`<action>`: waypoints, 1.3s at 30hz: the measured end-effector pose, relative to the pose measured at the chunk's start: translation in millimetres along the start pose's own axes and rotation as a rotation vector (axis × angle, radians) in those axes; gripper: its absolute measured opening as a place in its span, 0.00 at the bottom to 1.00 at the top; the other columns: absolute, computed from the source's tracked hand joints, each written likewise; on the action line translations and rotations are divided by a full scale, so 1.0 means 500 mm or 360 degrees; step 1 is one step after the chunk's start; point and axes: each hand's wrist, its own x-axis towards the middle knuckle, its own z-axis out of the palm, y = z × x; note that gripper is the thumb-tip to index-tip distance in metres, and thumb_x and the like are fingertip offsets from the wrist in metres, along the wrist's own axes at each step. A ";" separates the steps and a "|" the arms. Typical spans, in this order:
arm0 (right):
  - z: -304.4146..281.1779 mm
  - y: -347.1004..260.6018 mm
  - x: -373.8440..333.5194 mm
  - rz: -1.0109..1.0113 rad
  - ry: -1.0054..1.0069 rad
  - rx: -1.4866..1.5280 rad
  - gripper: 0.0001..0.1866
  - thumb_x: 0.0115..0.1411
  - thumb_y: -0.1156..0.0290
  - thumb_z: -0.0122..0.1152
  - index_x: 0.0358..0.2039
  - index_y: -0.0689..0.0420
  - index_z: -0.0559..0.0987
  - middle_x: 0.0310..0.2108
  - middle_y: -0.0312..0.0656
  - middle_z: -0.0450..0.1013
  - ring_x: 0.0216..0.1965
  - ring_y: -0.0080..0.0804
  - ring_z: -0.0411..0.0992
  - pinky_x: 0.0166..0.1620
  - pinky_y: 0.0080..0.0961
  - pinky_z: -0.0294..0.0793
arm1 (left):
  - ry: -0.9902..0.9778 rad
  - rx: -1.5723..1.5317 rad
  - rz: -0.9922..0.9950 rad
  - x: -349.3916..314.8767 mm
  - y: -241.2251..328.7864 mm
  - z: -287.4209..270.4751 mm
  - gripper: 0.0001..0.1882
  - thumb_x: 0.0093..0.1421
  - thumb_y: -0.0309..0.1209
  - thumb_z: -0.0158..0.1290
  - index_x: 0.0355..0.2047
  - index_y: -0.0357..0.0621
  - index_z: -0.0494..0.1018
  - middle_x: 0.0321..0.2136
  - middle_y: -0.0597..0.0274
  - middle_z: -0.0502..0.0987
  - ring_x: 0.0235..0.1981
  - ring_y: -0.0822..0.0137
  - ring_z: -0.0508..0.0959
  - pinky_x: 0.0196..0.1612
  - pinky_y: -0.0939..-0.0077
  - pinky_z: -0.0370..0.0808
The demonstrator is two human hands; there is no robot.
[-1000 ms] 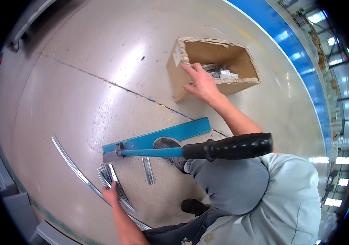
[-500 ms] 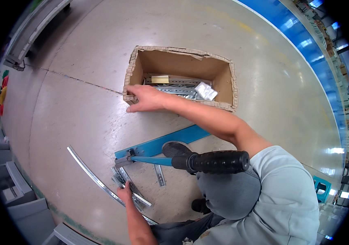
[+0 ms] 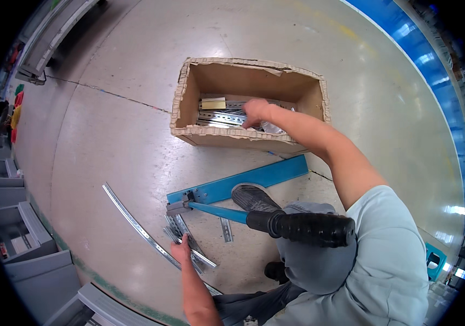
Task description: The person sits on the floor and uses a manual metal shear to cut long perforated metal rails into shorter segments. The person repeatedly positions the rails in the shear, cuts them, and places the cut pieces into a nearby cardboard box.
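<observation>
My left hand (image 3: 181,250) is closed around a small bunch of short slotted metal rails (image 3: 174,231), held low over the floor at the lower middle. Inside the cardboard box (image 3: 232,139), my right hand (image 3: 256,112) reaches down with thumb and fingers apart, at the slotted metal rails (image 3: 219,117) lying there. Its fingertips are partly hidden. A pale yellow block (image 3: 212,103) lies on those rails, and a clear plastic bag (image 3: 272,128) is partly covered by my right forearm. Between my arms stands a blue lever cutter (image 3: 219,211) with a black grip.
My shoe (image 3: 254,198) rests by the cutter's blue base plate (image 3: 265,175). A long metal rail (image 3: 134,224) and a short rail piece (image 3: 226,230) lie on the floor. Grey bins (image 3: 31,233) line the left side; a teal stool (image 3: 435,259) stands at right.
My right hand has left the box's left rim and moved right, down into the box among the rails. The left hand keeps its hold on the bunch. The whole view has shifted slightly.
</observation>
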 end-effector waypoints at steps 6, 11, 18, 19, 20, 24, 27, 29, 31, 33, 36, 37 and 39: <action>0.047 0.016 0.027 -0.0252 0.0286 0.0077 0.28 0.47 0.55 0.78 0.46 0.57 0.82 0.49 0.49 0.80 0.53 0.51 0.77 0.54 0.45 0.78 | 0.0011 -0.0010 -0.0020 -0.023 0.012 -0.015 0.36 0.48 0.59 0.70 0.34 0.31 0.78 0.32 0.42 0.82 0.36 0.43 0.81 0.44 0.53 0.76; 0.041 0.149 0.036 -0.0079 0.0533 0.0506 0.19 0.52 0.56 0.72 0.38 0.56 0.84 0.36 0.49 0.81 0.39 0.46 0.78 0.45 0.42 0.77 | -0.0027 -0.0186 -0.0004 -0.016 0.013 0.017 0.35 0.49 0.58 0.70 0.33 0.31 0.79 0.33 0.43 0.83 0.36 0.46 0.82 0.44 0.54 0.76; -0.102 0.133 -0.114 -0.0303 0.0104 0.1916 0.13 0.63 0.63 0.68 0.37 0.60 0.80 0.27 0.34 0.75 0.29 0.21 0.72 0.34 0.24 0.72 | -0.0076 -0.0775 -0.0221 -0.004 0.015 -0.044 0.33 0.54 0.55 0.69 0.38 0.30 0.78 0.32 0.52 0.81 0.34 0.60 0.78 0.43 0.64 0.76; -0.117 0.116 -0.139 -0.0344 0.0050 0.2134 0.12 0.63 0.64 0.68 0.39 0.59 0.80 0.27 0.33 0.74 0.28 0.20 0.71 0.33 0.22 0.71 | 0.0075 -0.0914 -0.0213 0.004 0.004 -0.043 0.33 0.58 0.53 0.67 0.41 0.28 0.78 0.34 0.53 0.80 0.35 0.64 0.76 0.43 0.65 0.76; -0.136 0.097 -0.171 -0.0374 -0.0002 0.2345 0.11 0.64 0.65 0.67 0.41 0.59 0.79 0.27 0.32 0.74 0.28 0.19 0.71 0.32 0.21 0.71 | 0.0100 -0.1161 -0.0244 0.010 0.007 -0.053 0.33 0.60 0.51 0.66 0.43 0.26 0.77 0.36 0.53 0.80 0.36 0.63 0.77 0.44 0.64 0.76; -0.187 -0.040 -0.265 -0.0563 0.0156 0.2499 0.14 0.64 0.66 0.66 0.46 0.58 0.75 0.29 0.33 0.72 0.29 0.20 0.73 0.36 0.21 0.76 | -0.0049 -0.2043 -0.0250 0.018 0.076 -0.178 0.30 0.65 0.43 0.62 0.53 0.26 0.73 0.42 0.53 0.80 0.40 0.62 0.81 0.44 0.66 0.78; -0.191 -0.116 -0.299 -0.0738 -0.0054 0.2385 0.26 0.57 0.68 0.71 0.54 0.59 0.74 0.41 0.35 0.75 0.40 0.20 0.75 0.46 0.22 0.78 | -0.0107 -0.1974 -0.0061 0.016 0.212 -0.305 0.25 0.66 0.40 0.62 0.53 0.30 0.72 0.41 0.57 0.78 0.36 0.67 0.79 0.39 0.71 0.77; -0.193 -0.170 -0.283 -0.0797 -0.0145 0.2291 0.31 0.56 0.68 0.73 0.58 0.62 0.73 0.40 0.35 0.76 0.40 0.21 0.76 0.47 0.23 0.79 | -0.0054 -0.2020 0.0184 0.046 0.261 -0.340 0.16 0.69 0.41 0.59 0.45 0.40 0.74 0.29 0.69 0.75 0.23 0.76 0.73 0.28 0.75 0.74; -0.206 -0.274 -0.290 -0.0931 -0.0089 0.2160 0.27 0.57 0.64 0.71 0.53 0.62 0.75 0.36 0.35 0.77 0.36 0.20 0.76 0.39 0.20 0.78 | -0.0101 -0.2232 0.0227 0.031 0.339 -0.394 0.15 0.70 0.42 0.58 0.43 0.43 0.74 0.29 0.68 0.75 0.24 0.76 0.73 0.27 0.77 0.72; -0.219 -0.341 -0.289 -0.1019 -0.0314 0.1933 0.24 0.58 0.65 0.71 0.52 0.61 0.76 0.37 0.36 0.78 0.35 0.21 0.77 0.34 0.19 0.79 | -0.0188 -0.2288 0.0336 0.023 0.417 -0.431 0.14 0.70 0.42 0.57 0.42 0.43 0.73 0.29 0.68 0.75 0.25 0.76 0.73 0.28 0.77 0.73; -0.230 -0.419 -0.289 -0.1147 -0.0532 0.1732 0.18 0.60 0.67 0.69 0.47 0.61 0.76 0.34 0.35 0.78 0.35 0.21 0.78 0.33 0.21 0.80 | -0.0328 -0.2266 0.0556 0.028 0.519 -0.462 0.15 0.70 0.41 0.58 0.43 0.41 0.74 0.29 0.68 0.76 0.27 0.77 0.74 0.32 0.79 0.74; -0.226 -0.441 -0.287 -0.1151 -0.0561 0.1660 0.16 0.60 0.68 0.68 0.45 0.61 0.76 0.33 0.35 0.77 0.35 0.21 0.78 0.33 0.20 0.80 | -0.0377 -0.2243 0.0615 0.032 0.541 -0.467 0.15 0.70 0.40 0.59 0.44 0.40 0.76 0.29 0.69 0.76 0.27 0.77 0.73 0.32 0.79 0.72; -0.202 -0.471 -0.283 -0.1156 -0.0661 0.1732 0.15 0.61 0.69 0.67 0.43 0.62 0.76 0.32 0.36 0.78 0.34 0.21 0.79 0.33 0.20 0.81 | -0.0360 -0.2377 0.0632 0.017 0.587 -0.461 0.14 0.69 0.38 0.59 0.44 0.39 0.76 0.30 0.67 0.78 0.28 0.77 0.76 0.34 0.79 0.75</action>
